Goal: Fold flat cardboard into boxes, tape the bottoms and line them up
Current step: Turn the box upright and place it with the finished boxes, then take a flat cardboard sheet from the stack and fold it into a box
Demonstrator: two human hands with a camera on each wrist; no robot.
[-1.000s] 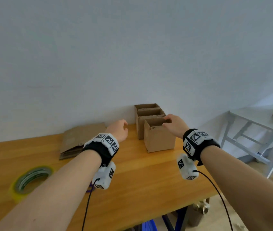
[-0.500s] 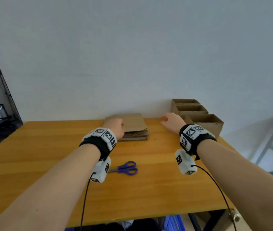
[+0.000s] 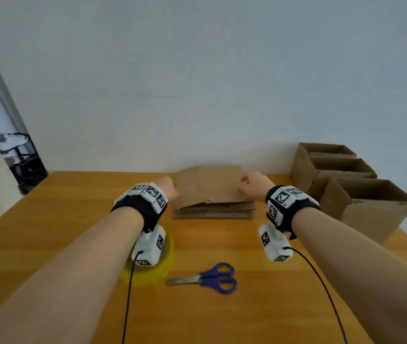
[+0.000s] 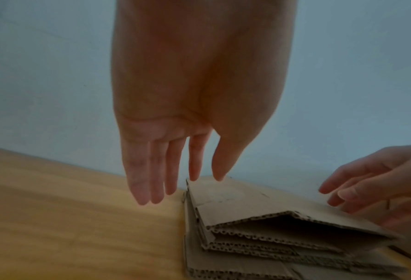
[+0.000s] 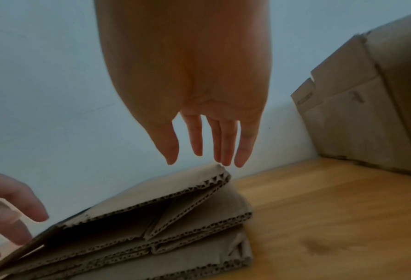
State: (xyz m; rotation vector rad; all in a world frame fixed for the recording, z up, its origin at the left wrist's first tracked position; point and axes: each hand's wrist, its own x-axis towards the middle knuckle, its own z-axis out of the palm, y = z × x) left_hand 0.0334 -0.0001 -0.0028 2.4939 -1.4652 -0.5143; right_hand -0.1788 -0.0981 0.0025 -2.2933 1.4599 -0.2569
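Note:
A stack of flat brown cardboard (image 3: 211,192) (image 4: 259,223) (image 5: 152,223) lies at the back middle of the wooden table (image 3: 48,232). My left hand (image 3: 168,188) (image 4: 175,170) hovers at the stack's left edge with straight fingers and holds nothing. My right hand (image 3: 253,183) (image 5: 209,147) hovers over the stack's right edge, fingers straight, empty too. Three folded boxes (image 3: 361,194) stand in a row at the back right, tops open. A yellow tape roll (image 3: 152,274) lies under my left forearm, partly hidden by the wrist camera.
Blue-handled scissors (image 3: 212,279) lie on the table near its front, between my arms. A white wall (image 3: 197,83) runs right behind the stack and the boxes. A dark rack (image 3: 21,157) stands on the floor at the far left.
My right hand has left the nearest box and both hands have moved to the cardboard stack, one at each side. The view has swung left and down, showing scissors and tape.

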